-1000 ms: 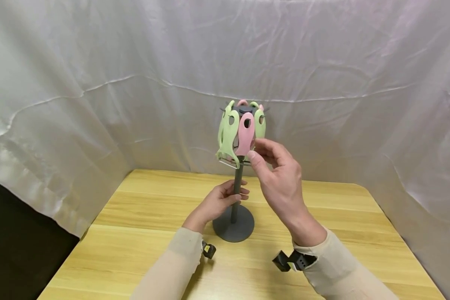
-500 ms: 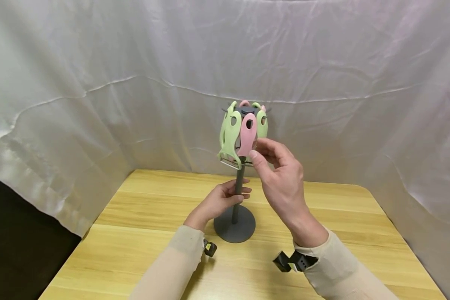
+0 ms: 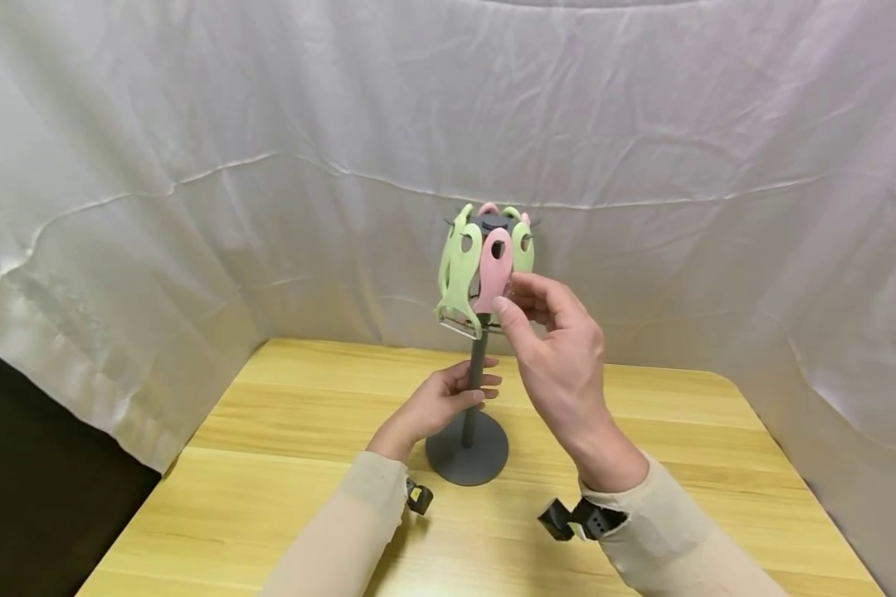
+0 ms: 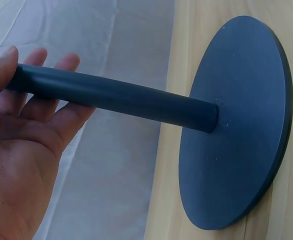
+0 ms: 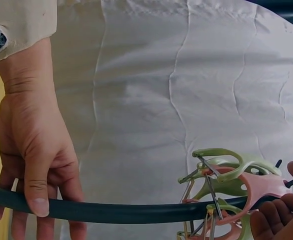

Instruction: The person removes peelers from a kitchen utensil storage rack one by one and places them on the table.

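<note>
Pink peeler (image 3: 495, 269) hung up-and-down near the top of the pole (image 3: 478, 358), nearer the right hand (image 3: 562, 358); pinched or not, I couldn't tell. The left hand (image 3: 435, 404) held the pole lower.

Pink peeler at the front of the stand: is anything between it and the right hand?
Nothing visible: the thumb of the right hand is at the lower edge of the pink peeler. A green peeler hangs beside it, partly behind the hand; contact there is hidden.
</note>
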A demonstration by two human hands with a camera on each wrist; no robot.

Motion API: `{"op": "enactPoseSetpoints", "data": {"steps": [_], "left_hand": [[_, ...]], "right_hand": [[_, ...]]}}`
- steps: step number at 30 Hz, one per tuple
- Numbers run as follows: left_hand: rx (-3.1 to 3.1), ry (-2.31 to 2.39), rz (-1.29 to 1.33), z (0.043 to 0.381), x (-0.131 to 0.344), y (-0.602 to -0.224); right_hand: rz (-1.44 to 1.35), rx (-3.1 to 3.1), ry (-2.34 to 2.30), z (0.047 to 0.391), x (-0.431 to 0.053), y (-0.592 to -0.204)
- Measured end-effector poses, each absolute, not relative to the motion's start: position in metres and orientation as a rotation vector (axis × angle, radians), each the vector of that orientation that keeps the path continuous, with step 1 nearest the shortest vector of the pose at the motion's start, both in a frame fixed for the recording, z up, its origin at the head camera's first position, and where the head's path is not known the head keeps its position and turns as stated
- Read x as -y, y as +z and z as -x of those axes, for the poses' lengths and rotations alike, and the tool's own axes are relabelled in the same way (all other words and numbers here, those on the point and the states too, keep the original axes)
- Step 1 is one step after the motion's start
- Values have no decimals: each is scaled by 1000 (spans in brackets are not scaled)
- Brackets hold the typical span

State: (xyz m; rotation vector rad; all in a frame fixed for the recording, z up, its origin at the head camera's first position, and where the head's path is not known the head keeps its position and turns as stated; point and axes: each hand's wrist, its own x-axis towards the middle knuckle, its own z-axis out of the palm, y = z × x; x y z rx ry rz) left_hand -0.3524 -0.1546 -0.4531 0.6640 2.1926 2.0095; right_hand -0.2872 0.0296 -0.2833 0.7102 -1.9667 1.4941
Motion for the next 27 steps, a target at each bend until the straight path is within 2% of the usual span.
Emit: {"op": "enactPoseSetpoints", "data": {"steps": [27], "left_hand": [[-2224, 2020, -715, 353, 157, -453]], "right_hand": [[-501, 2118, 1133, 301, -4, -284]]}}
